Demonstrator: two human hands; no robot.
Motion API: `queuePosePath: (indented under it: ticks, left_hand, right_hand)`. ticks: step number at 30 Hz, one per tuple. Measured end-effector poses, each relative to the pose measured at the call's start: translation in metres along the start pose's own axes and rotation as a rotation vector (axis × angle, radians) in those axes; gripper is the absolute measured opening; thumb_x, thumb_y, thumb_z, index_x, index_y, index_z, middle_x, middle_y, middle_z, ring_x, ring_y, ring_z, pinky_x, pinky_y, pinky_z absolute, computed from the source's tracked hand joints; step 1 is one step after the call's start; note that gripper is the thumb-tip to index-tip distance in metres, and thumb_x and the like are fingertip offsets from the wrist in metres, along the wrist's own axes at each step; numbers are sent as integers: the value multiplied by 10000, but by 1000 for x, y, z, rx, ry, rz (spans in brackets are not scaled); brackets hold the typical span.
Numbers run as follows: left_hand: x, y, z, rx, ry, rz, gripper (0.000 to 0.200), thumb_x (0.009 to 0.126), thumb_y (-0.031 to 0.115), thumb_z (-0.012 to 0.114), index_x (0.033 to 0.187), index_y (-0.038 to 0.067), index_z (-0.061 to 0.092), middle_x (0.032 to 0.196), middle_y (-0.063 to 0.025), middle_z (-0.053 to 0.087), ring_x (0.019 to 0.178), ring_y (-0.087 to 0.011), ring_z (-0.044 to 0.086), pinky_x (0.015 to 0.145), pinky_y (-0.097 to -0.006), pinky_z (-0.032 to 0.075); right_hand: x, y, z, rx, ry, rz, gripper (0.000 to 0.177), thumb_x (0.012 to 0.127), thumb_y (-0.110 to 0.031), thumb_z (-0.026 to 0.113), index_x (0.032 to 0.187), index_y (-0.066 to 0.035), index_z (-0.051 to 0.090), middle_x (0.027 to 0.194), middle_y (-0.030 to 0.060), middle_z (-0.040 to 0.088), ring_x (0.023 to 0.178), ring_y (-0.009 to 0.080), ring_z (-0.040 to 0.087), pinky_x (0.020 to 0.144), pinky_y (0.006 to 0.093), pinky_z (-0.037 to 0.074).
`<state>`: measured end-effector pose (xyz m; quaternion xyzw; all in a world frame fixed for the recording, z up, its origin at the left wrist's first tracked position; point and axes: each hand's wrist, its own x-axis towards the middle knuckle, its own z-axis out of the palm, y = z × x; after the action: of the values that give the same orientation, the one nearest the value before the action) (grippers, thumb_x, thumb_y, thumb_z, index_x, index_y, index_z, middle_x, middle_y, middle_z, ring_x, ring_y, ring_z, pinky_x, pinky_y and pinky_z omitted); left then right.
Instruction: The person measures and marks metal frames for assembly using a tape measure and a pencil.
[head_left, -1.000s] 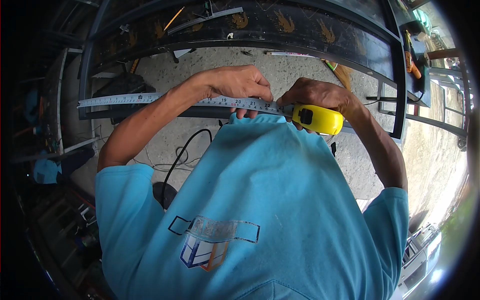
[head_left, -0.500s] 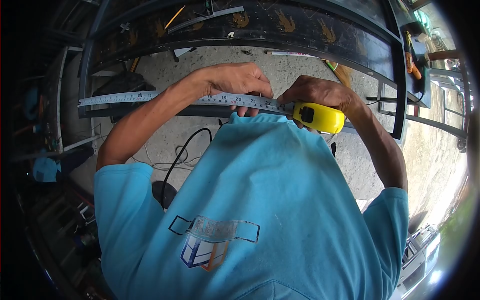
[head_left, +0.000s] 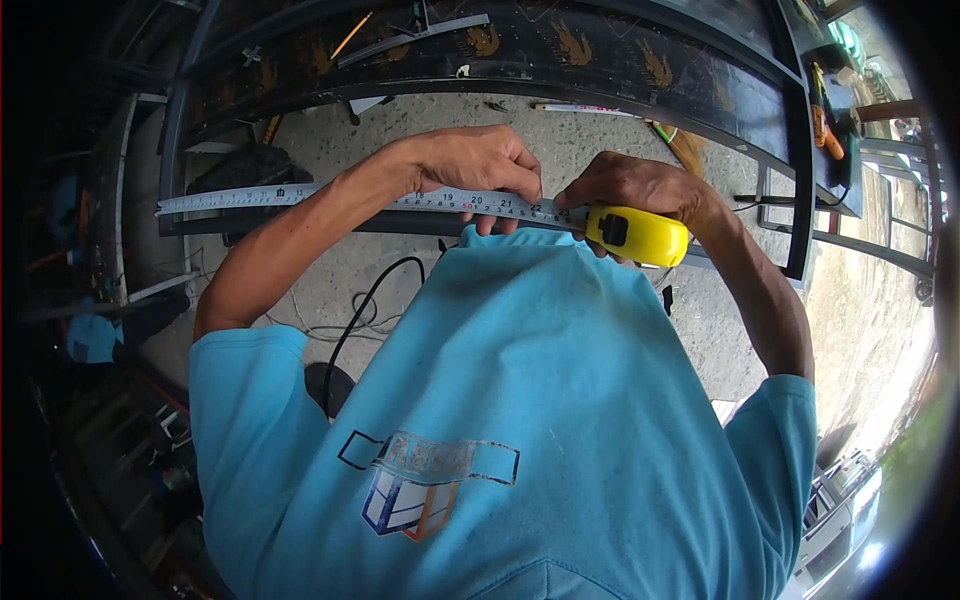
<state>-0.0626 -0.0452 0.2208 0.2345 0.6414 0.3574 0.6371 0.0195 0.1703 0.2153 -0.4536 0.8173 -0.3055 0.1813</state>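
A tape measure [head_left: 650,238] with a yellow case sits in my right hand [head_left: 630,185], the thumb lying over the blade just outside the case. Its pulled-out blade [head_left: 235,199] runs left along a dark metal bar [head_left: 390,222], reaching the left side of the frame. My left hand [head_left: 480,165] is closed over the blade near the 20 to 22 marks, with fingertips showing below the blade. Whether anything small is pinched between its thumb and forefinger is hidden. My left forearm covers part of the blade.
Beyond my hands lies a dark metal panel [head_left: 600,60] with flame-like ornaments, bearing a pencil [head_left: 351,34] and a metal square [head_left: 415,38]. Orange-handled pliers [head_left: 826,125] rest at the right. A black cable [head_left: 365,300] loops over the concrete floor [head_left: 710,330].
The fingers of my left hand have shifted slightly on the blade, the forefinger bending a little lower. My right hand and the tape case have stayed in place.
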Motion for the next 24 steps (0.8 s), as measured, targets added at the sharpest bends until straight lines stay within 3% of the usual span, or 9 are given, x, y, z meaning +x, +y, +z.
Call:
queuePosePath:
  ticks: [3, 5, 6, 8, 24]
  left_hand:
    - [1, -1, 0, -10, -2, -13, 202, 811, 173, 544, 858, -13, 606, 666, -122, 643, 459, -121, 605, 348, -187, 425]
    - [4, -3, -1, -16, -9, -17, 195, 812, 170, 541, 848, -11, 602, 660, -122, 642, 457, -122, 608, 343, -188, 432]
    - [5, -4, 0, -16, -8, -18, 195, 812, 170, 541, 848, -11, 602, 660, -122, 642, 457, -122, 608, 343, -188, 432]
    - [7, -5, -1, -35, -30, -41, 187, 813, 165, 536, 838, -9, 598, 656, -125, 641, 452, -122, 608, 335, -185, 435]
    - [5, -7, -4, -91, -36, -29, 205, 857, 177, 513, 836, -12, 592, 668, -123, 642, 450, -118, 603, 341, -178, 434]
  right_hand:
    - [-2, 3, 4, 29, 0, 54, 425, 645, -122, 764, 1030, 9, 642, 1096, 177, 622, 992, 303, 601, 912, 429, 442]
    - [-2, 10, 9, 0, -18, -2, 668, 550, -247, 756, 1141, 2, 571, 1052, 148, 631, 948, 278, 600, 912, 411, 410]
    - [-1, 7, 6, 0, -18, -4, 668, 550, -247, 756, 1141, 2, 571, 1052, 148, 631, 948, 278, 600, 912, 411, 410]
    - [2, -2, -1, 22, -7, -23, 444, 643, -103, 763, 1050, 18, 632, 1072, 172, 632, 948, 292, 623, 916, 427, 443]
    - [2, 2, 0, -3, 30, -49, 447, 649, -107, 753, 1054, 31, 625, 1039, 180, 640, 913, 292, 632, 901, 416, 452]
